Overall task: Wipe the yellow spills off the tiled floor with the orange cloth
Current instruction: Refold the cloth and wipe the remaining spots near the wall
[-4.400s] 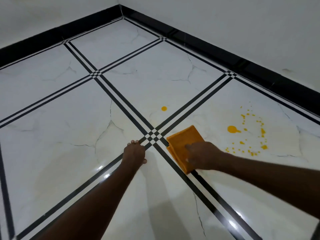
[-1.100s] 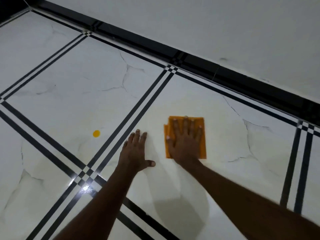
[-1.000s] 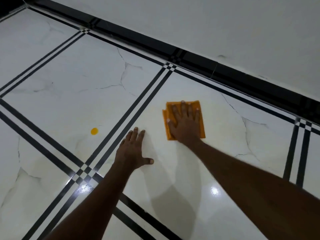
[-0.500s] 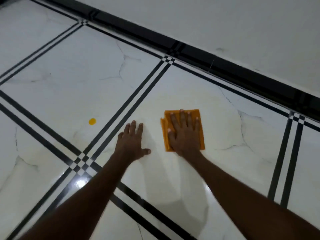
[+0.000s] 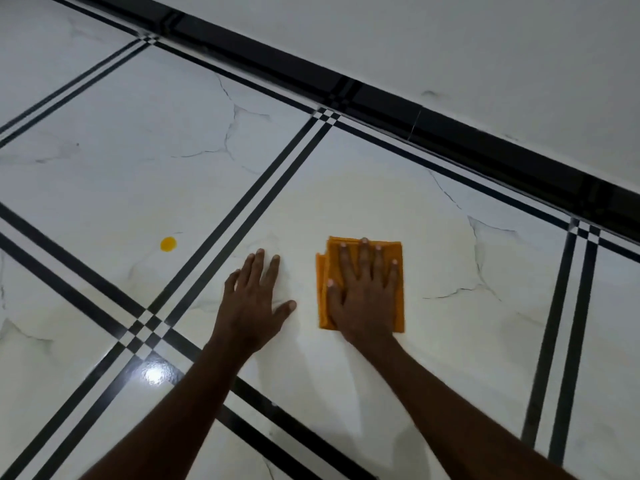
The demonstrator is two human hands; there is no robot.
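Note:
The folded orange cloth (image 5: 397, 258) lies flat on a white marble tile, and my right hand (image 5: 363, 292) presses down on it with fingers spread straight. My left hand (image 5: 252, 303) rests flat on the same tile just left of the cloth, fingers extended. One round yellow spill (image 5: 168, 244) sits on the neighbouring tile to the left, beyond a double black stripe. No yellow spots show on the tile around the cloth, only a faint hazy sheen (image 5: 363, 202).
The tiled floor (image 5: 138, 161) is white marble with double black stripes (image 5: 249, 216) crossing at a checkered junction (image 5: 142, 332). A black skirting board (image 5: 381, 98) runs along the white wall at the upper right. A bright light reflection (image 5: 156, 374) glares near the junction.
The right hand slid the cloth away and back again on the tile, ending slightly farther right. The scattered yellow spots seen 4.4 s ago are gone from view. The left hand stayed planted.

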